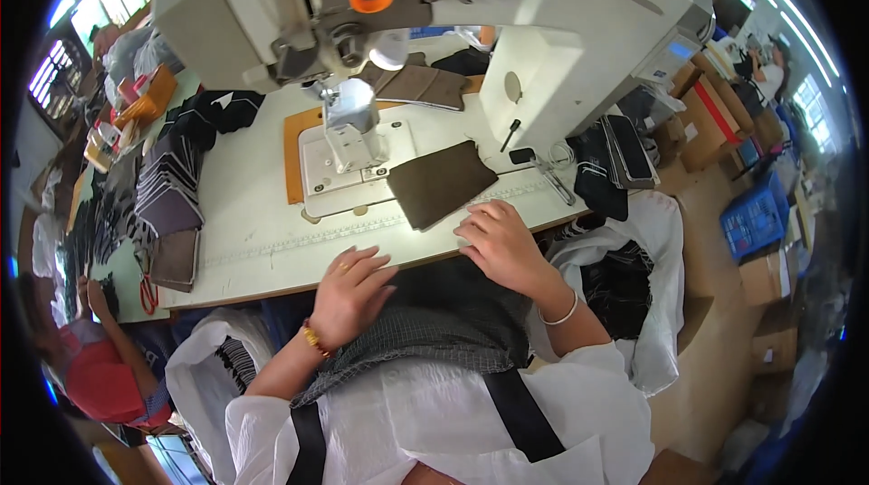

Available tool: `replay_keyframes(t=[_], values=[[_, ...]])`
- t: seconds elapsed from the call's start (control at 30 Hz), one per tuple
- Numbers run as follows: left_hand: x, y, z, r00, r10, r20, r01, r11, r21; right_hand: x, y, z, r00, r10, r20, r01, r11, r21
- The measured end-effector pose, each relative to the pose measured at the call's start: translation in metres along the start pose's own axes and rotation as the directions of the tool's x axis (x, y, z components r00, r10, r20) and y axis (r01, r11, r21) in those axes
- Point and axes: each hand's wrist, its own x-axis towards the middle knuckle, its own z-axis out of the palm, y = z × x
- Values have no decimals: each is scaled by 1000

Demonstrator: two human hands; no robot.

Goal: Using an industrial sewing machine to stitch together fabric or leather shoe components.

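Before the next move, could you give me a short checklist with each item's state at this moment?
1. Left hand free: ok; fingers loosely extended, nothing seen in it.
2. Right hand off the brown fabric piece: cannot tell; its fingertips are by the near edge, contact unclear.
3. Brown fabric piece on the white table: ok; it looks spread out, right of the machine's lower head.
4. Both hands away from the lower head: ok; both are nearer the wearer.
5. Metal tool apart from the brown fabric piece: ok; it lies to the right.
6. Needle position: cannot tell; not visible.
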Motion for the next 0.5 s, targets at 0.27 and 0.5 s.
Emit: replay_keyframes(t=[0.27, 0.5], values=[[81, -10, 63, 996, -85, 30, 82, 994, 75, -31, 27, 4, 916, 361, -172, -345, 931, 118], [91, -19, 93, 992, -110, 57, 98, 979, 179, -9, 41, 17, 914, 335, -228, -306, 940, 152]])
